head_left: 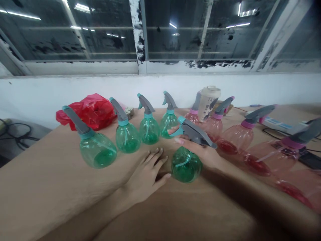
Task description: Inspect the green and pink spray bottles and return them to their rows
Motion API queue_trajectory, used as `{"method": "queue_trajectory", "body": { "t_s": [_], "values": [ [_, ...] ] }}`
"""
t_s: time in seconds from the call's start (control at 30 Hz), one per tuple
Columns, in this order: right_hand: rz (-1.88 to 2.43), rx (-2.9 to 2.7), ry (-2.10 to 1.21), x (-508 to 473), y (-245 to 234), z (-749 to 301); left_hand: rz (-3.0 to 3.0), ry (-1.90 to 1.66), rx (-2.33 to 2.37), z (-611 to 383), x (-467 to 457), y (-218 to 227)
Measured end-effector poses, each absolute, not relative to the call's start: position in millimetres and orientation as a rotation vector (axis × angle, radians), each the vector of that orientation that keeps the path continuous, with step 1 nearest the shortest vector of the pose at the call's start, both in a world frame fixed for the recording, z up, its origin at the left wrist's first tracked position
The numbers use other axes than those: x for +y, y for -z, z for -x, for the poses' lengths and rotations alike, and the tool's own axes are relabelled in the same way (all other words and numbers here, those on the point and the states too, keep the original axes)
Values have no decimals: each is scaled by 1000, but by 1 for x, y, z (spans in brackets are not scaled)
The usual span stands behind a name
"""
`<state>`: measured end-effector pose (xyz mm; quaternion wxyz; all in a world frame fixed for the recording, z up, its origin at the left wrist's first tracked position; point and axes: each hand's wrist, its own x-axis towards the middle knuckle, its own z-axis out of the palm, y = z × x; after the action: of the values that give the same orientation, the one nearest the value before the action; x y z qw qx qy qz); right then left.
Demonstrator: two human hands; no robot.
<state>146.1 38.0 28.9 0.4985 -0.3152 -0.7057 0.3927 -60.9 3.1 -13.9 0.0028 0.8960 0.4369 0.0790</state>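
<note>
My right hand (pixel 200 152) is wrapped round the neck and grey trigger head of a green spray bottle (pixel 187 164) that stands on the wooden table (pixel 62 194). My left hand (pixel 147 170) lies flat on the table just left of that bottle, fingers spread and empty. Behind them stands a row of several more green spray bottles (pixel 126 135), the nearest at the far left (pixel 96 149).
Several pink spray bottles (pixel 235 134) run along the right side towards me. A red plastic bag (pixel 92 110) lies at the back left. A lidded cup (pixel 208 100) stands by the white wall. A power strip (pixel 278 124) and cables lie at the right.
</note>
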Motion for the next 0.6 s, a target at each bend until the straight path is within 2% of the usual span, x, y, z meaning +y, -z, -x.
{"method": "queue_trajectory", "body": {
  "t_s": [0.6],
  "values": [
    [733, -1702, -1168, 30, -47, -148, -2833, -252, 1363, 63, 6, 19]
  ]
}}
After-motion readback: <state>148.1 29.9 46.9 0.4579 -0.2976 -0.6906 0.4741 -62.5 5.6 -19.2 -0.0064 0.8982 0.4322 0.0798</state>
